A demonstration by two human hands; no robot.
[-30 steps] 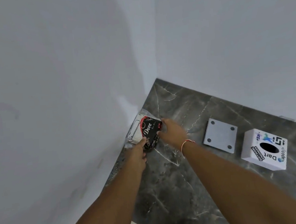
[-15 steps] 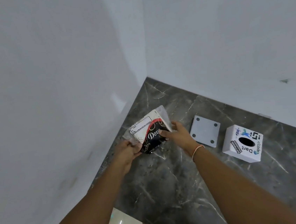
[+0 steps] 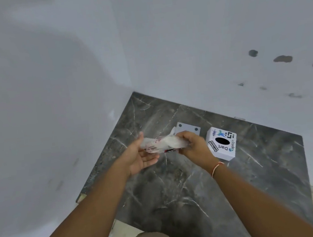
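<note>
Holding plastic packet [image 3: 162, 145] in air just left of white box [image 3: 222, 143]: left hand [image 3: 140, 158] pinches one end, right hand [image 3: 193, 147] curled round other. Pickup done; opening and loading box probably left.

So a white stickered box [image 3: 222, 143] sat on the dark marble slab [image 3: 179, 193]. A grey plate [image 3: 188, 127] with corner holes lay just left of the box. The wall [image 3: 202, 46] behind it had dark chipped spots [image 3: 282, 58].

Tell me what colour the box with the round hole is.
The box is white, with black and blue print around the hole; the head view shows it best.
</note>
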